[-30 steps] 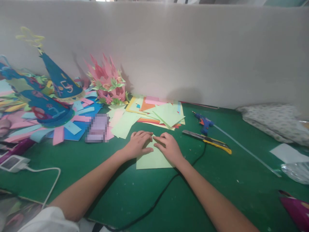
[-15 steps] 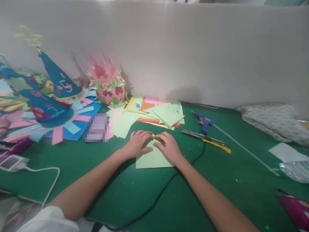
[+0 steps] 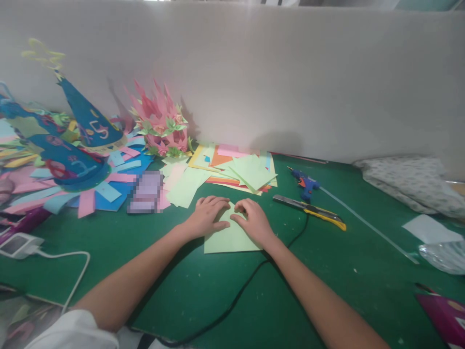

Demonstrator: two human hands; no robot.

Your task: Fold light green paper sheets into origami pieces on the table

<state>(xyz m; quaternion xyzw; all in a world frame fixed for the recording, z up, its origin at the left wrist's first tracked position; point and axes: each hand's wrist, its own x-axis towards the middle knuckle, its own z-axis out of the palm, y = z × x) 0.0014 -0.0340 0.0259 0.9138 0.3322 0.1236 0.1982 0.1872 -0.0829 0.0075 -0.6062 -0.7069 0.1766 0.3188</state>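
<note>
A light green sheet of paper [image 3: 232,240] lies on the green table, its near edge facing me. My left hand [image 3: 210,215] holds the sheet down at its far left, thumb out across the surface. On the far right part, my right hand [image 3: 252,222] grips the same paper with curled fingers and thumb. The two sets of fingertips almost meet near the far edge, and the hands cover both upper corners. Right of my right hand lies a yellow utility knife [image 3: 323,216], blade end toward me. A blue glue gun [image 3: 307,184] rests just behind it.
Coloured paper sheets [image 3: 254,172] are piled behind my hands. To the left are a phone [image 3: 146,191], blue cone hats [image 3: 89,114] and a pink paper crown [image 3: 162,121]. A black cord [image 3: 240,293] runs under my right forearm. A patterned cloth [image 3: 407,182] lies far right.
My right fingertips have shifted slightly right, away from the left ones, widening the small gap between them. The left hand and the paper stay in place.
</note>
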